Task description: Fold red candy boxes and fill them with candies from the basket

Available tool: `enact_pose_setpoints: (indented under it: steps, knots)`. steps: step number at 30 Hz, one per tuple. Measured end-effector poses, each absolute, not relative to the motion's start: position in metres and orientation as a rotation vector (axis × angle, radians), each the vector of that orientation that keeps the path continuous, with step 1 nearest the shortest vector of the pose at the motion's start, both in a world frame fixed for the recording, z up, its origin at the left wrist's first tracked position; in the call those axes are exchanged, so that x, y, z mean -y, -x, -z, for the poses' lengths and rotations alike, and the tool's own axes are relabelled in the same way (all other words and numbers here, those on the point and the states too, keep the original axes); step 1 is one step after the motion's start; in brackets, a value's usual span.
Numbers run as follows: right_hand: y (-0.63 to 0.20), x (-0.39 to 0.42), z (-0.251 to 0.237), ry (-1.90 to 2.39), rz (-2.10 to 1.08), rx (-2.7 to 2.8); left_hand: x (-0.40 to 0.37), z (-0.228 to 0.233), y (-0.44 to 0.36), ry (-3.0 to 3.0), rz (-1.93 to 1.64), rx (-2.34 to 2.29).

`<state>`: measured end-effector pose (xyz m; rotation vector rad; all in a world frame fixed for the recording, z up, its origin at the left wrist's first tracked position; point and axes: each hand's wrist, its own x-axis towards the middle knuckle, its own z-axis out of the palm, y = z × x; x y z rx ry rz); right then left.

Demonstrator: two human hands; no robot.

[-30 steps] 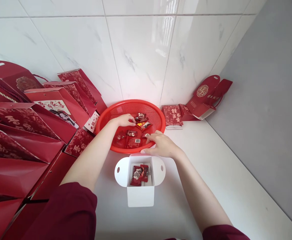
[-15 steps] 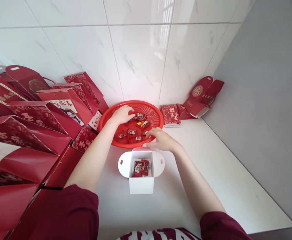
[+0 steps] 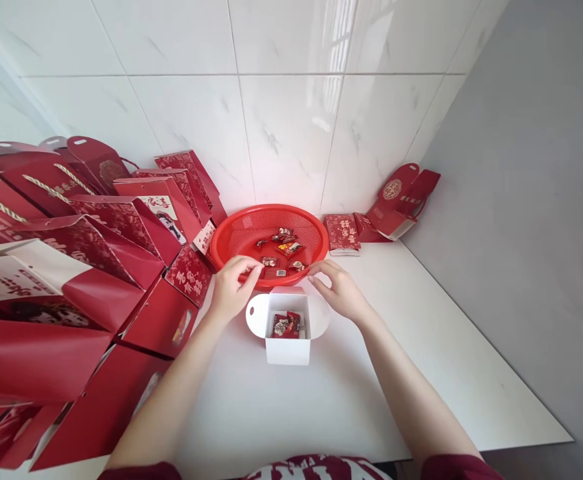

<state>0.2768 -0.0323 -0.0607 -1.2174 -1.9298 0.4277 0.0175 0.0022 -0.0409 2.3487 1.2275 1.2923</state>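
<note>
The fingers of the left hand (image 3: pixel 232 288) are bent, thumb and forefinger tips nearly meeting; whether they pinch anything small I cannot tell. The right hand's (image 3: pixel 342 292) thumb and forefinger curl with a narrow gap. Both hands are near the front rim of a round, red, perforated plastic basket (image 3: pixel 224 233), in which small glossy red-wrapped sweets (image 3: pixel 290 249) lie scattered.

Between the forearms, an open white card box (image 3: pixel 288 352) stands on the white tabletop (image 3: pixel 351 393), rounded flaps spread to nine and three o'clock, red-wrapped packets (image 3: pixel 281 326) inside. From this box, the left hand is at ten o'clock, the right at two, the basket at twelve. Red printed paper gift bags (image 3: pixel 121 213) crowd eight to ten; a red patterned carton (image 3: pixel 341 233) lies at one.
</note>
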Motion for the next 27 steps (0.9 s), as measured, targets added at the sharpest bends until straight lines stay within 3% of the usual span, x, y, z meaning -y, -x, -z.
enact_pose_setpoints:
  steps: [6, 15, 27]
  knots:
    - [-0.258, -0.020, 0.038, 1.377, -0.424, 2.196, 0.017, 0.093, -0.010, -2.324, -1.489, -1.241]
    - [-0.183, -0.102, 0.046, 1.769, -0.610, 2.835, 0.044, 0.110, 0.001, -2.159, -1.510, -1.256]
    - [-0.193, -0.102, 0.046, 1.626, -0.355, 2.711, 0.049, 0.130, 0.001, -2.224, -1.253, -0.961]
